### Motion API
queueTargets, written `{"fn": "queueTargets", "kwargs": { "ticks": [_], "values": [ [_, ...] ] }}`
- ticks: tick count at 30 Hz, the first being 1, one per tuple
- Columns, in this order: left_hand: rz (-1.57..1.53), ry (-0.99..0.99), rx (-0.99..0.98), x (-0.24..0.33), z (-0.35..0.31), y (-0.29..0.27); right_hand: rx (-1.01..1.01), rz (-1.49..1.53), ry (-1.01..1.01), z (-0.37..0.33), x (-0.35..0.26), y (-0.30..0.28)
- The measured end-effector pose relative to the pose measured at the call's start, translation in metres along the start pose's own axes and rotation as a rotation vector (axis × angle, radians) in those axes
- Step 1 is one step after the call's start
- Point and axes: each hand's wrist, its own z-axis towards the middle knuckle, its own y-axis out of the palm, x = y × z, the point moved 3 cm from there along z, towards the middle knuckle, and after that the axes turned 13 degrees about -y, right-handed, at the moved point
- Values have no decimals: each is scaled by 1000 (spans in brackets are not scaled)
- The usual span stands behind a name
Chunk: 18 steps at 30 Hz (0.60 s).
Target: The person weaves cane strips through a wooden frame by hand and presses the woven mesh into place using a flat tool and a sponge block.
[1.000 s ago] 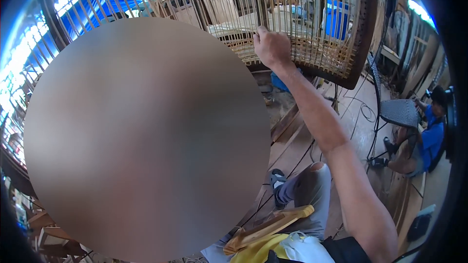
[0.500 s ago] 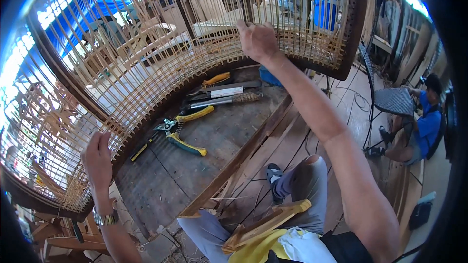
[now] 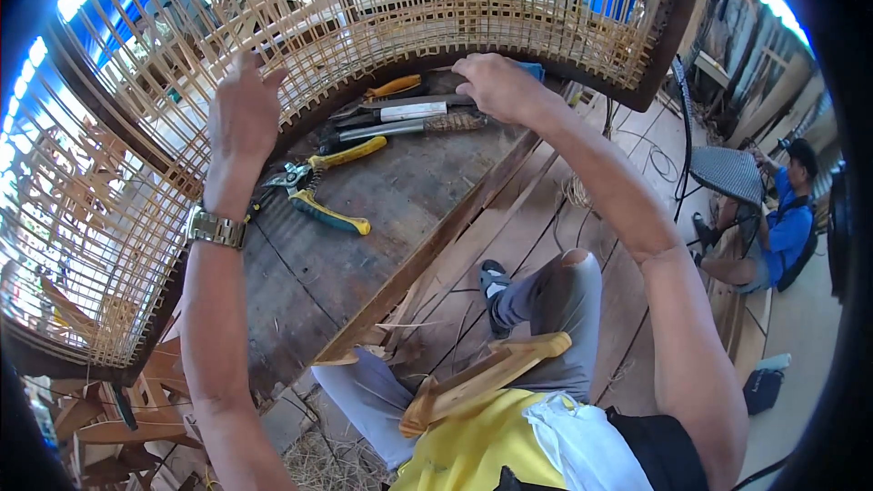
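Both hands meet the rattan frame raised over the table: left hand spread open, right hand curled on its rim. It looks light, springy; dark rim suits gripping.

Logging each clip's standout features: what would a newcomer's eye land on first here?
The big curved woven rattan frame with a dark rim arching across the top and left, with the left hand and right hand both on its slats. Beneath it, yellow-handled pliers lie on the worn wooden workbench.
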Motion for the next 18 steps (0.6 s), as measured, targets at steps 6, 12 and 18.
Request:
{"fn": "queueTargets", "kwargs": {
  "ticks": [6, 12, 18],
  "values": [
    [-21, -92, -22, -26, -14, -4, -89, 96, -131, 27, 15, 24],
    [13, -36, 23, -35, -25, -12, -128, 371, -13, 26, 26, 18],
    [24, 19, 124, -38, -22, -14, 85, 489, 197, -12, 12, -19]
  ]
}}
